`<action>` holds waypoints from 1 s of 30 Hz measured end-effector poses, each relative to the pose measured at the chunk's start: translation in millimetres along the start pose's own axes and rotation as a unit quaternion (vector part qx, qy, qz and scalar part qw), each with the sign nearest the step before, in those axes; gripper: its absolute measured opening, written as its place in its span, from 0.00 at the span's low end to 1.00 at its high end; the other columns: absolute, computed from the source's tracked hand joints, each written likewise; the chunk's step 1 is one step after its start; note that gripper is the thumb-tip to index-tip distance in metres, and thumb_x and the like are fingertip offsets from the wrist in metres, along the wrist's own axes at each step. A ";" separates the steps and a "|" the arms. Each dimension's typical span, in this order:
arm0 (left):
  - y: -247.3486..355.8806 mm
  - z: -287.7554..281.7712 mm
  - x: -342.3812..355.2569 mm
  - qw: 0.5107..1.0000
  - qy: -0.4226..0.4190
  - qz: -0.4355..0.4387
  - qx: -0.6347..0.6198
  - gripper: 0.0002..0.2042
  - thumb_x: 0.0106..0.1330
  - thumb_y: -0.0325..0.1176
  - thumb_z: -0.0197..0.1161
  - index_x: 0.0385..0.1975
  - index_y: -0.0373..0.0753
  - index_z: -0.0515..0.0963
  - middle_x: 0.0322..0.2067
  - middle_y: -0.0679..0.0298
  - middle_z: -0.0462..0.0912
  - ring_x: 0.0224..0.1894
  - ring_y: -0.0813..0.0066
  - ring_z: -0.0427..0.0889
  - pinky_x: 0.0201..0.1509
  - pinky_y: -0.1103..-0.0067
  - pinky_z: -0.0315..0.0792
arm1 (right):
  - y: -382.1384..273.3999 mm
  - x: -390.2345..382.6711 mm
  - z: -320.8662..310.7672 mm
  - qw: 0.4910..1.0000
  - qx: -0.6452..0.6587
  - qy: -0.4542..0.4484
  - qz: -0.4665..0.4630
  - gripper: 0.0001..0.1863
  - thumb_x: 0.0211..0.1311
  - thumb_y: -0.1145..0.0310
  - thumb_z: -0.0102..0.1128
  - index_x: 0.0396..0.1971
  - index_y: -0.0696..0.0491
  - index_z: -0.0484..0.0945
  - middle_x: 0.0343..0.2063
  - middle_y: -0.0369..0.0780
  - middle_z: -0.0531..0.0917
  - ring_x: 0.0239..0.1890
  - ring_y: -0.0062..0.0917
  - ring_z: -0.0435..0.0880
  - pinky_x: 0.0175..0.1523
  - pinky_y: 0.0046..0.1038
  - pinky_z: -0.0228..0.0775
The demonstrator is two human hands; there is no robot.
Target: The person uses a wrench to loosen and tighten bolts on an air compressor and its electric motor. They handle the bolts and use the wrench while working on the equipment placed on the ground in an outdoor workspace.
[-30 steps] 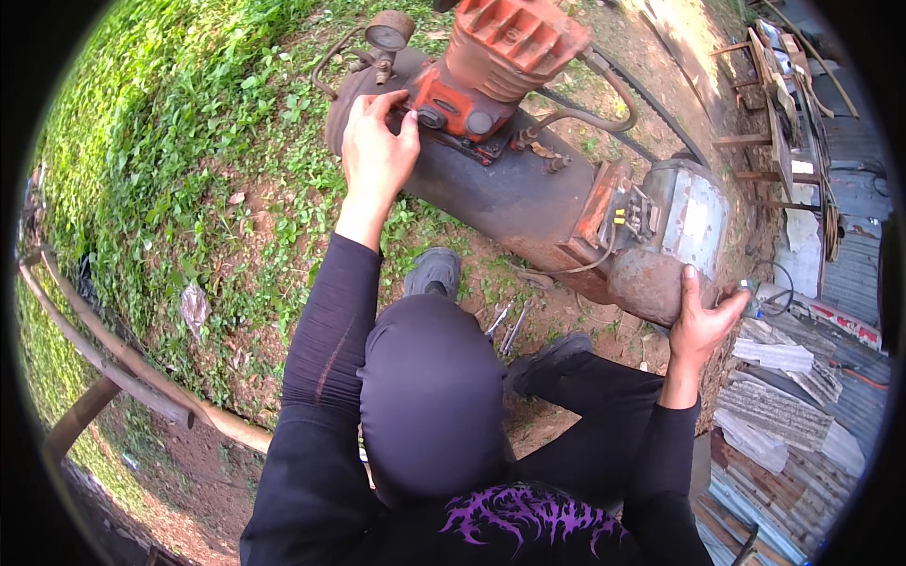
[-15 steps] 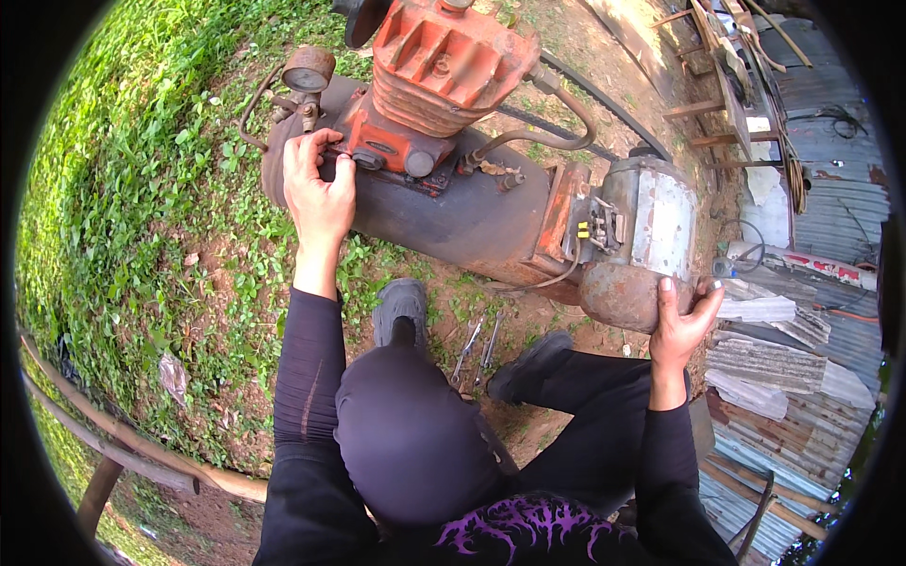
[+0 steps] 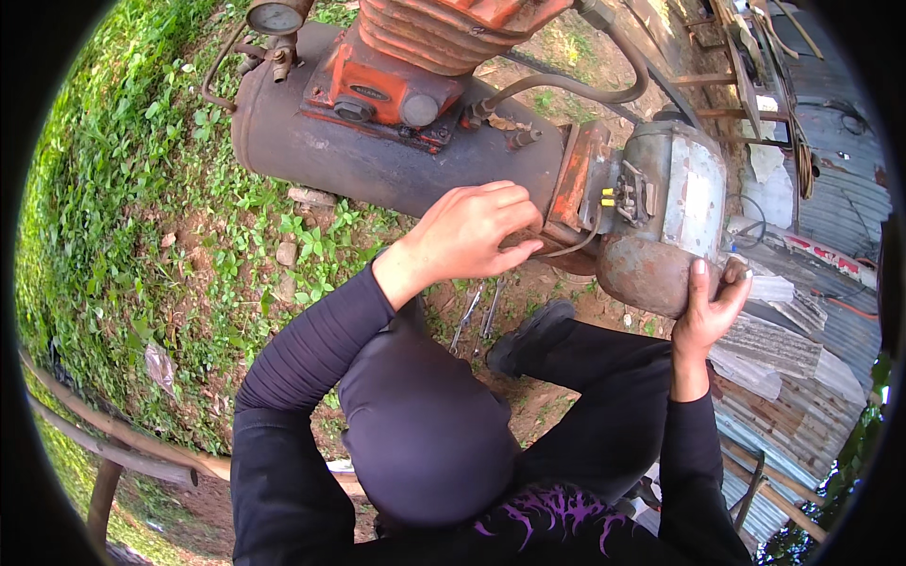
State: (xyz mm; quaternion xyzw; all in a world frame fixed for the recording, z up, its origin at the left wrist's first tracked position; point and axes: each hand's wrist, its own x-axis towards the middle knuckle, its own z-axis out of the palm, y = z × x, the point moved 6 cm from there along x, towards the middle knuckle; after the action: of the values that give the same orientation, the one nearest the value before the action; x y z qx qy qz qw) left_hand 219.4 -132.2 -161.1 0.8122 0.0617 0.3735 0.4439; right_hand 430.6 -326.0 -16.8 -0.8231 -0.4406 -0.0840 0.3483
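Observation:
A rusty air compressor lies in front of me, with a dark tank (image 3: 377, 170), an orange finned pump (image 3: 425, 38) and a grey electric motor (image 3: 661, 170). My left hand (image 3: 467, 231) hovers by the tank's near side, close to the orange motor bracket (image 3: 566, 193). Its fingers are loosely bent, with the thumb apart and nothing visible between them. A thin cable (image 3: 580, 247) runs from the motor toward its thumb tip; contact cannot be told. At the motor's rusty end cover (image 3: 642, 274), my right hand (image 3: 708, 311) rests with thumb and fingers apart.
Metal wrenches (image 3: 477, 316) lie on the soil between my shoes. A pressure gauge (image 3: 276, 17) tops the tank's left end. Weeds (image 3: 142, 189) cover the left side, with a wooden rail (image 3: 123, 429) below. Corrugated sheets (image 3: 774, 344) are stacked at right.
My left hand has left the pump base and come right and nearer, toward the motor bracket. My right hand stays at the motor's end. The view has shifted.

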 end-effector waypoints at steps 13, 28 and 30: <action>-24.6 77.1 120.8 0.979 -0.187 0.013 0.086 0.46 0.25 0.35 0.83 0.51 0.22 0.69 0.45 0.44 0.76 0.52 0.47 0.76 0.59 0.66 0.72 | 3.9 -0.2 -1.8 1.000 0.009 0.012 0.003 0.29 0.59 0.65 0.73 0.53 0.63 0.67 0.46 0.43 0.71 0.50 0.30 0.68 0.61 0.32 0.59; -18.8 65.8 126.1 0.980 -0.190 0.025 0.055 0.49 0.26 0.37 0.82 0.54 0.22 0.68 0.46 0.43 0.76 0.51 0.44 0.76 0.58 0.63 0.71 | -29.5 5.3 -0.4 0.994 -0.112 -0.010 -0.006 0.39 0.43 0.63 0.80 0.54 0.60 0.67 0.48 0.44 0.72 0.42 0.32 0.67 0.52 0.33 0.62; -20.6 65.4 126.5 0.973 -0.223 -0.011 0.055 0.51 0.27 0.37 0.82 0.58 0.21 0.67 0.52 0.40 0.76 0.55 0.42 0.76 0.62 0.63 0.70 | -28.3 3.6 1.0 0.996 -0.091 0.000 0.001 0.38 0.47 0.61 0.80 0.54 0.60 0.68 0.46 0.43 0.72 0.42 0.30 0.66 0.53 0.33 0.62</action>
State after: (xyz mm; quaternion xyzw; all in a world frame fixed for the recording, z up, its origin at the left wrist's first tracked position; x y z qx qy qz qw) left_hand 357.6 -109.5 -128.5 0.8974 -0.0098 0.1745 0.4052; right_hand 410.4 -312.6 -1.9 -0.8518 -0.4301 -0.1239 0.2721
